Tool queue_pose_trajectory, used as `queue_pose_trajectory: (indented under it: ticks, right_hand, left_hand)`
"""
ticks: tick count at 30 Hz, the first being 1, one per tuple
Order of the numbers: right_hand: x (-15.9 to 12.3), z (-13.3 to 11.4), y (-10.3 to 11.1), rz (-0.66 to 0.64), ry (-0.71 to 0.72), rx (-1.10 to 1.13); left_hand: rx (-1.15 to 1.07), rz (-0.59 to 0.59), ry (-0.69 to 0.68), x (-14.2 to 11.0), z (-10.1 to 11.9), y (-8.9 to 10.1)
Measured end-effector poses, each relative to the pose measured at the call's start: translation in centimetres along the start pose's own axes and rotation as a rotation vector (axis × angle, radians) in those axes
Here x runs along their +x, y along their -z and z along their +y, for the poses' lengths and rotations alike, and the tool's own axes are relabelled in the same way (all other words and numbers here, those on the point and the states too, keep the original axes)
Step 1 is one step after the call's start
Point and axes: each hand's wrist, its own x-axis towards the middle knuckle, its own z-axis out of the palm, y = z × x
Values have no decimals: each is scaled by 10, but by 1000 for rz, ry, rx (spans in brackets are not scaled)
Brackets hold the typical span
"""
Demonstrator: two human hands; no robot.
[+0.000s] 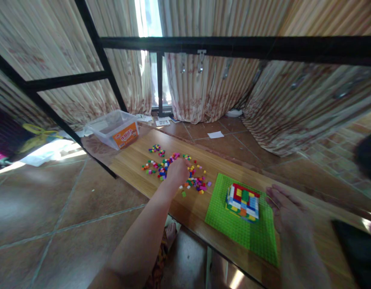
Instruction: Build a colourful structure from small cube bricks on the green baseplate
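My left hand reaches into a spread of small coloured toy bricks on the wooden table. Its fingers are bent down and drawn together; the fingertips, and anything between them, are hidden behind the hand. Beside the right edge of a green baseplate, my right hand is half closed, thumb toward the fingers. I cannot make out what it holds, or whether it touches the plate. On the baseplate stands a low block of joined bricks in red, white, blue, yellow, green and orange.
A clear plastic bin with an orange label stands at the table's far left end. A dark flat object lies at the right. Black metal bars cross ahead, before striped curtains. Paper lies on the tiled floor.
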Motion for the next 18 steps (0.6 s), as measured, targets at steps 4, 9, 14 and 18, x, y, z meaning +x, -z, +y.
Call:
queue_pose_trajectory:
  ticks: [4,9,14,18]
  right_hand:
    - [3,5,2,-22,41,-39]
    - [2,4,2,-18,16,-7]
    - [-1,-1,-1,-1,-7,15]
    - [-2,-2,-2,-15,-17,7]
  left_hand:
    - [14,-13,-13,5,0,-3]
    - [-2,7,3,9,0,-5]
    - [-14,9,-35,4,12,-7]
    - [-29,53,-185,0,29,-19]
